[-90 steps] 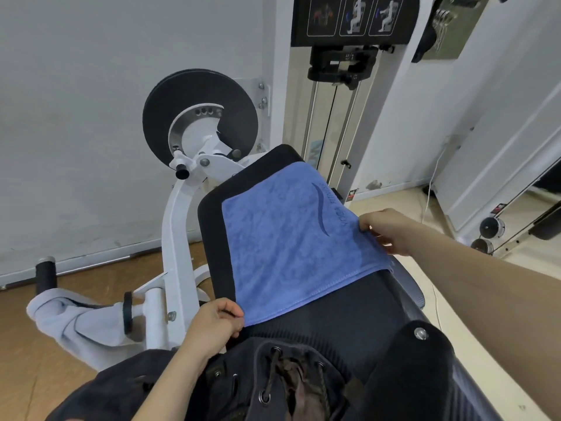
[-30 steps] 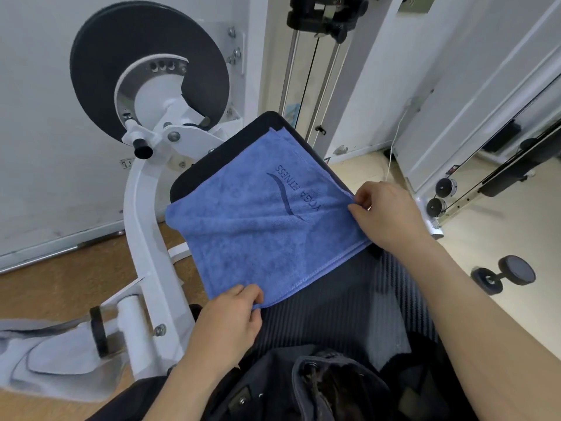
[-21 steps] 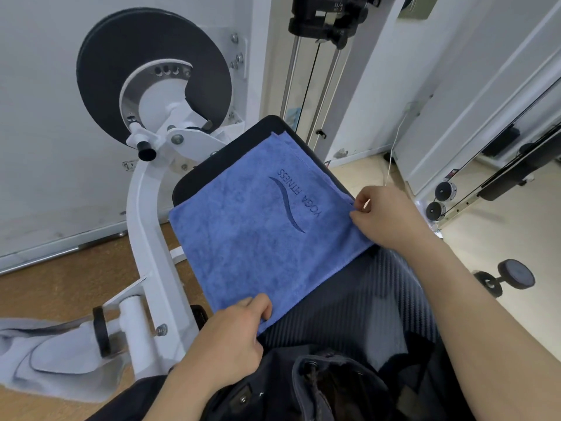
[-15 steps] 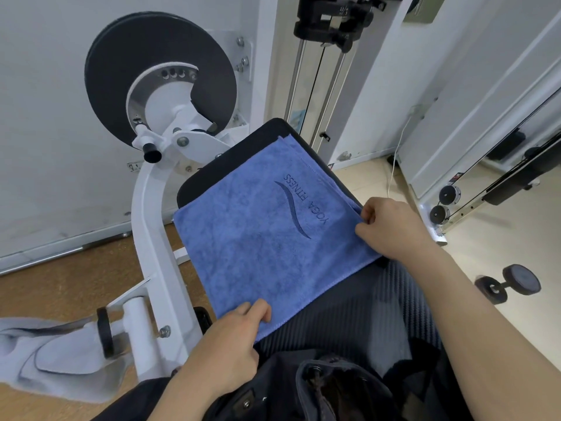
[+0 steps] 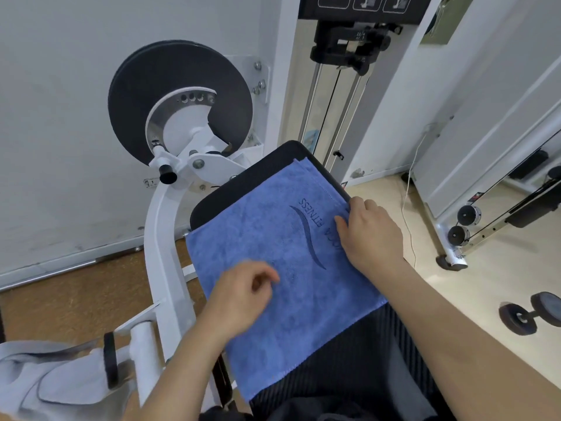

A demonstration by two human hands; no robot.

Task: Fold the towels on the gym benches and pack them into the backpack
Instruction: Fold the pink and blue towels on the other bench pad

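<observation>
A blue towel [image 5: 273, 268] with a dark printed logo lies folded flat on the black bench pad [image 5: 243, 180]. My left hand [image 5: 243, 299] hovers over the towel's near-left part, fingers loosely curled and blurred, holding nothing. My right hand [image 5: 370, 235] rests on the towel's right side, thumb on top and fingers curled at the right edge. The dark backpack [image 5: 303, 416] only just shows at the bottom edge of the view.
A white machine frame [image 5: 161, 238] with a black round disc [image 5: 179, 101] stands left of the bench. Grey cloth [image 5: 45, 381] lies on the floor at lower left. A weight-stack column [image 5: 337, 101] rises behind. A small dumbbell [image 5: 531, 311] sits on the floor at right.
My left hand let go of the towel's near-left corner and moved up over its middle. My right hand slid farther along the right edge. The view tilted up, hiding most of the backpack.
</observation>
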